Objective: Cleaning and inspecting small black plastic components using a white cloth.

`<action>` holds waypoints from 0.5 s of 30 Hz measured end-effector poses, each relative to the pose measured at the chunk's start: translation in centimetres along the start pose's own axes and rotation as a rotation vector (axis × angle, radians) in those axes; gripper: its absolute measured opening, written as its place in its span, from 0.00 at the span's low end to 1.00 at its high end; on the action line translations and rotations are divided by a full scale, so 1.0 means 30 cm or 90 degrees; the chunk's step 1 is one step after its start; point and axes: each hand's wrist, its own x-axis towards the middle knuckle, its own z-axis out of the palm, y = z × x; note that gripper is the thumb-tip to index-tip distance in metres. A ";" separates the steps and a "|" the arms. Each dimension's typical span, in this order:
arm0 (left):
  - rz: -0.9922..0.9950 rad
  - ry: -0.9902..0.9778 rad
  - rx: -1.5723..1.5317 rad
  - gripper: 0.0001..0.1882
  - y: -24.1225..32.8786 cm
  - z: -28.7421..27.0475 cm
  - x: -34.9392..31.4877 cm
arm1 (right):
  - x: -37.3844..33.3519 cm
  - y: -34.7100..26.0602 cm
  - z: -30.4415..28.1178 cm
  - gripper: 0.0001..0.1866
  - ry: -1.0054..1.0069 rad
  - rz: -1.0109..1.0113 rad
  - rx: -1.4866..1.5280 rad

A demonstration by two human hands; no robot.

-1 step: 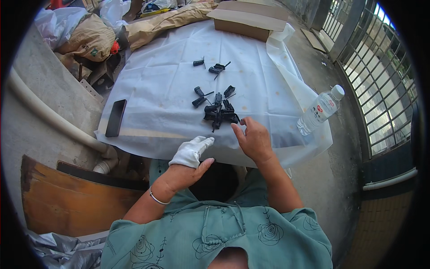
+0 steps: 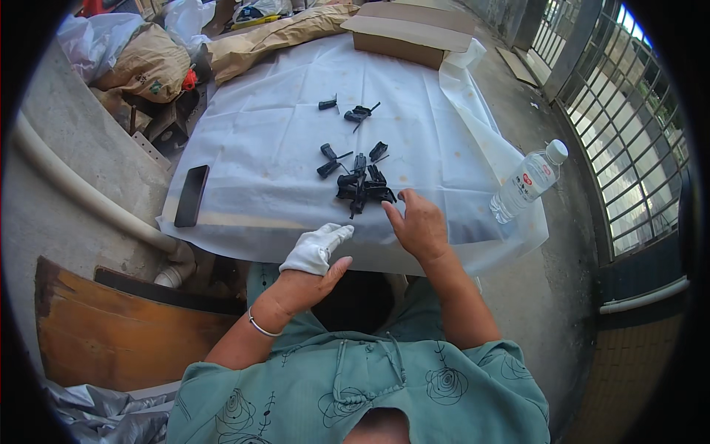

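"What is being worked on?"

"A black pile [image 2: 359, 194] is being supported by the sheet [image 2: 259, 148] at the frame's centre; loose parts [image 2: 328, 169] are lying just above it, with two far parts [image 2: 358, 113] toward the upper centre."

"How much is being shown as done?"

"Little is being settled: the separate ones are perhaps being set aside as dealt with, the pile as left over, but no finished piece is being made out."

"And the hands?"

"By the gloved left hand [image 2: 314, 257], lower centre, nothing is being held; its fingers are being pressed together, thumb apart. The right hand [image 2: 421, 226] is being held beside the pile's right edge, thumb and forefinger spread, nothing visibly being pinched; whether contact is being made cannot be told."
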 end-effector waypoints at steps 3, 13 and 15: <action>-0.083 0.025 -0.063 0.17 -0.018 0.014 0.007 | 0.022 0.059 0.031 0.07 -0.007 -0.016 -0.103; 0.171 -0.058 -0.060 0.15 0.088 -0.114 0.102 | -0.041 -0.038 -0.149 0.11 -0.370 0.045 0.462; 0.189 -0.174 -0.138 0.14 0.109 -0.120 0.082 | -0.042 -0.059 -0.170 0.11 -0.547 0.088 0.582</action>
